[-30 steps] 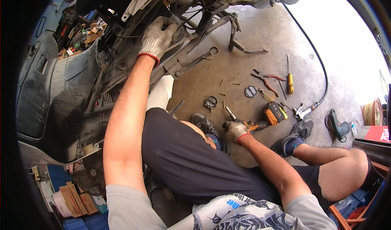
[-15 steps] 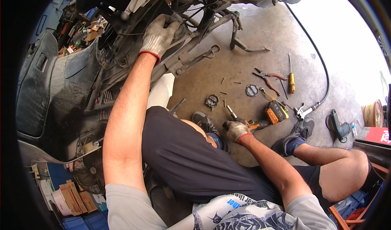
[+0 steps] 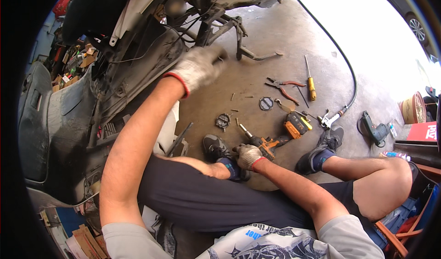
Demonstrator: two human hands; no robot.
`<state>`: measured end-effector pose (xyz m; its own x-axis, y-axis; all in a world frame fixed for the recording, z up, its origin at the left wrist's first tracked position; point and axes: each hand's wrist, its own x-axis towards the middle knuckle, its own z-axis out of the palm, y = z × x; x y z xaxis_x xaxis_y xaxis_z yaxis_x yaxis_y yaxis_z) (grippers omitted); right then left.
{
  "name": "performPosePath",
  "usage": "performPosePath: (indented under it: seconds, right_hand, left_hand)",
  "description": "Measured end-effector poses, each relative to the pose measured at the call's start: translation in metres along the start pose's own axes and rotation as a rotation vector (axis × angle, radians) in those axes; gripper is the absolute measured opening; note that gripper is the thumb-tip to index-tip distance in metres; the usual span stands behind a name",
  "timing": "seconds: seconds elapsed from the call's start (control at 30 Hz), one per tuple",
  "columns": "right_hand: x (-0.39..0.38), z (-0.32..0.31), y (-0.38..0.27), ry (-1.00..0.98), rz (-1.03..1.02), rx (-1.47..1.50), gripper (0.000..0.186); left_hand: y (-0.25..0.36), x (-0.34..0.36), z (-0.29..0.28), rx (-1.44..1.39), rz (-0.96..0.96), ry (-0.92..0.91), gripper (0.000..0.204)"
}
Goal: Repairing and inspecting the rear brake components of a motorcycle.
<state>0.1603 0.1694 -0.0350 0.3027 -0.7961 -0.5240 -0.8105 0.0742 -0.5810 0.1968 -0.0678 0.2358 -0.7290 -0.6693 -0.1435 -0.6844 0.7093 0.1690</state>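
Note:
My left hand (image 3: 200, 66), in a white glove with red cuff, is motion-blurred beside the dirty scooter frame (image 3: 216, 25); its fingers are smeared. My gloved right hand (image 3: 248, 155) is curled beside the orange-black power tool (image 3: 268, 146); what its fingertips hold is unclear. On the floor lie a yellow-black battery tool (image 3: 296, 125), red-handled pliers (image 3: 289, 92), a yellow screwdriver (image 3: 311, 88), a dark rod (image 3: 302, 96), two round metal parts (image 3: 223, 120) (image 3: 266, 104) and several small pins.
A scooter body panel (image 3: 46, 135) fills the left. A black hose (image 3: 340, 52) runs to an air gun (image 3: 330, 119). A green corded tool (image 3: 374, 130), a pot (image 3: 412, 107) and red box (image 3: 422, 132) stand right; a car wheel (image 3: 415, 27) shows beyond.
My left hand has left the frame part it was on and moved down and right. The view has shifted, with the floor items appearing farther left. My right hand stays beside the power tool.

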Motion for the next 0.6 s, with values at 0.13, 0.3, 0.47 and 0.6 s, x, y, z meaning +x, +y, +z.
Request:
performPosePath:
  seconds: [0.13, 0.3, 0.47, 0.6]
  right_hand:
    - [-0.006, -0.016, 0.000, -0.006, 0.043, 0.067, 0.045]
    - [-0.010, -0.049, 0.021, -0.060, -0.059, -0.065, 0.042]
    - [-0.058, -0.157, 0.064, -0.107, -0.159, -0.377, 0.029]
    - [-0.124, -0.245, 0.186, -0.126, 0.232, -0.587, 0.027]
  left_hand:
    - [0.018, 0.035, 0.070, 0.076, 0.028, -0.406, 0.037]
    - [0.020, 0.059, 0.212, -0.178, -0.186, -0.304, 0.041]
    - [0.019, 0.027, 0.317, -0.447, -0.710, -0.197, 0.042]
    - [0.060, 0.033, 0.324, -0.411, -0.771, -0.148, 0.057]
